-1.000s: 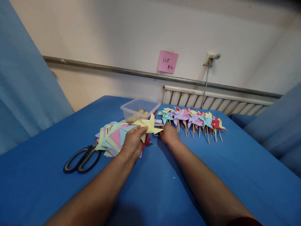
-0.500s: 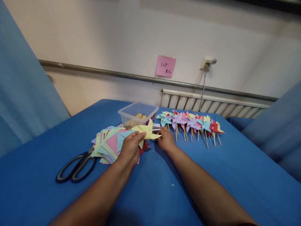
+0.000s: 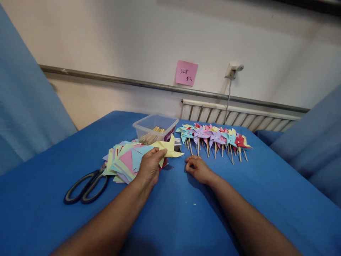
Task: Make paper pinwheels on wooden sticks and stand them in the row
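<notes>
My left hand (image 3: 150, 167) holds a folded yellow paper pinwheel head (image 3: 169, 147) by its near edge, just above a fanned stack of coloured paper squares (image 3: 122, 160). My right hand (image 3: 198, 170) rests on the blue tablecloth (image 3: 173, 217) to the right of the yellow piece, with its fingertips pinched together. Anything between them is too small to see. A row of finished pinwheels on wooden sticks (image 3: 213, 137) lies beyond the right hand.
A clear plastic box (image 3: 145, 124) holding wooden sticks (image 3: 153, 136) stands behind the paper stack, with a small white box (image 3: 177, 141) beside it. Black-handled scissors (image 3: 85, 185) lie left of the stack. A pink note (image 3: 186, 73) hangs on the wall; blue curtains flank the table.
My right hand has pulled back from the small white box beside the plastic box towards me and now rests on the cloth. The left hand still holds the yellow piece.
</notes>
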The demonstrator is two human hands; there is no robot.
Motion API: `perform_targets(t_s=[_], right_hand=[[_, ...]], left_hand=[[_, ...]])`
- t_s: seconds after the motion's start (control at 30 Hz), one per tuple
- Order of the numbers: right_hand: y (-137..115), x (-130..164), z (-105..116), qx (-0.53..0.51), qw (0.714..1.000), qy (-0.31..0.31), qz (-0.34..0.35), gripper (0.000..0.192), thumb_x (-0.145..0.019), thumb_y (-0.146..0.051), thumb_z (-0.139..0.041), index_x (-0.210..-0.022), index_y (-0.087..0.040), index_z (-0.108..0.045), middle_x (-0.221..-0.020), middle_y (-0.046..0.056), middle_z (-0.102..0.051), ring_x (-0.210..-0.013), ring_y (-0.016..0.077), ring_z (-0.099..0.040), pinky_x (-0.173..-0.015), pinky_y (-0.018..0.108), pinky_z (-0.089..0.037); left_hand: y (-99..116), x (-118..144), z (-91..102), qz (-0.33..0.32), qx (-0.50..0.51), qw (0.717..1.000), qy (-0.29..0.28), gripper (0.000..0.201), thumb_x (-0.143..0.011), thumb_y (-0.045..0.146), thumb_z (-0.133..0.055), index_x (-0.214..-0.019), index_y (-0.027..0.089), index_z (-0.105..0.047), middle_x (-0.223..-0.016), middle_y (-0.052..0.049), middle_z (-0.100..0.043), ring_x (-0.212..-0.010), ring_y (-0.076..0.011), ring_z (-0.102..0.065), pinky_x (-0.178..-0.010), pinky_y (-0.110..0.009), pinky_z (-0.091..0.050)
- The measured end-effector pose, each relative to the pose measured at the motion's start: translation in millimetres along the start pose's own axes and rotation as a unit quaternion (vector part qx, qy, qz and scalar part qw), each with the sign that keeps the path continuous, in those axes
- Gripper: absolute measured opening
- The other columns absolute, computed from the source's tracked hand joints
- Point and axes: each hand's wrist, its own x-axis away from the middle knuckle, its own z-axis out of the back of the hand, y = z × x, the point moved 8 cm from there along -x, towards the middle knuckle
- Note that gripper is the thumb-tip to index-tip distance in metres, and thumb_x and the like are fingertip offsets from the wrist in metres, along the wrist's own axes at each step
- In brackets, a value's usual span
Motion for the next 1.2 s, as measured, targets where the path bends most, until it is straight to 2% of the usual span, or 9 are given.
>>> perform_targets(t_s=[0.1,0.27,0.43,0.6,0.77,0.87,0.97,1.2], right_hand=[[3,8,-2,0.013,1.0,-0.022,-0.004,0.013,-0.077,-0.012,-0.06,-0.065,-0.018,-0.061,-0.088,0.003,-0.064,-0.091,0.0167,-0.054,-0.089,0.032,-0.035],[2,3,-1,0.026,0.999,-0.038,-0.007,0.011,-0.077,-0.012,-0.06,-0.068,-0.019,-0.061,-0.083,0.001,-0.063,-0.086,0.0155,-0.053,-0.089,0.032,-0.032],[0,3,0,0.029,0.999,-0.046,0.002,0.009,-0.078,-0.012,-0.062,-0.073,-0.019,-0.063,-0.088,0.001,-0.065,-0.089,0.0152,-0.054,-0.09,0.031,-0.033],[-2,3,2,0.037,0.998,-0.049,0.01,0.01,-0.077,-0.009,-0.06,-0.074,-0.018,-0.063,-0.088,0.002,-0.065,-0.089,0.015,-0.055,-0.089,0.03,-0.036],[-5,6,9,0.064,0.997,-0.033,0.005,0.02,-0.076,-0.003,-0.054,-0.087,-0.017,-0.064,-0.096,0.005,-0.063,-0.095,0.0158,-0.054,-0.086,0.027,-0.038],[-5,8,15,0.102,0.994,-0.009,-0.03,0.016,-0.082,-0.012,-0.053,-0.094,-0.018,-0.063,-0.099,0.006,-0.062,-0.089,0.0148,-0.056,-0.08,0.025,-0.039],[-11,8,10,0.138,0.989,-0.024,-0.045,0.012,-0.086,-0.025,-0.055,-0.091,-0.019,-0.064,-0.093,0.004,-0.064,-0.083,0.0144,-0.058,-0.072,0.023,-0.039],[-22,9,4,0.186,0.98,-0.055,-0.042,0.015,-0.085,-0.023,-0.052,-0.088,-0.02,-0.066,-0.094,0.005,-0.069,-0.084,0.0162,-0.061,-0.069,0.024,-0.037]], left_hand=[[-5,-2,-1.3,0.002,-0.011,1.0,-0.007,0.025,-0.057,0.027,-0.078,-0.069,0.011,-0.062,-0.061,-0.003,-0.064,-0.053,-0.0134,-0.058,-0.052,-0.025,-0.047],[-8,-1,-0.9,0.015,-0.013,1.0,0.0,0.025,-0.056,0.027,-0.078,-0.069,0.012,-0.062,-0.059,-0.002,-0.063,-0.052,-0.0138,-0.057,-0.052,-0.025,-0.045],[-8,4,-6.0,0.014,-0.018,0.999,-0.023,0.023,-0.058,0.027,-0.077,-0.066,0.013,-0.061,-0.058,-0.002,-0.062,-0.052,-0.0131,-0.056,-0.05,-0.024,-0.043],[-7,6,-6.3,0.02,-0.023,0.999,-0.013,0.022,-0.058,0.026,-0.077,-0.063,0.013,-0.061,-0.057,-0.002,-0.063,-0.051,-0.0121,-0.055,-0.05,-0.023,-0.042],[-6,10,-11.2,0.032,-0.013,0.999,-0.022,0.021,-0.057,0.023,-0.077,-0.067,0.013,-0.062,-0.059,-0.002,-0.064,-0.051,-0.0123,-0.056,-0.051,-0.023,-0.045],[-7,9,-10.9,0.031,-0.007,0.999,-0.018,0.022,-0.056,0.022,-0.077,-0.067,0.013,-0.061,-0.059,-0.002,-0.064,-0.051,-0.0123,-0.057,-0.051,-0.023,-0.045],[-6,8,-9.6,0.023,-0.008,1.0,-0.014,0.022,-0.056,0.022,-0.077,-0.067,0.013,-0.06,-0.058,-0.001,-0.064,-0.051,-0.0119,-0.056,-0.05,-0.023,-0.045],[-10,10,-11.2,0.025,-0.024,0.999,-0.021,0.024,-0.056,0.024,-0.078,-0.069,0.013,-0.06,-0.058,-0.001,-0.063,-0.052,-0.0125,-0.057,-0.051,-0.023,-0.045]])
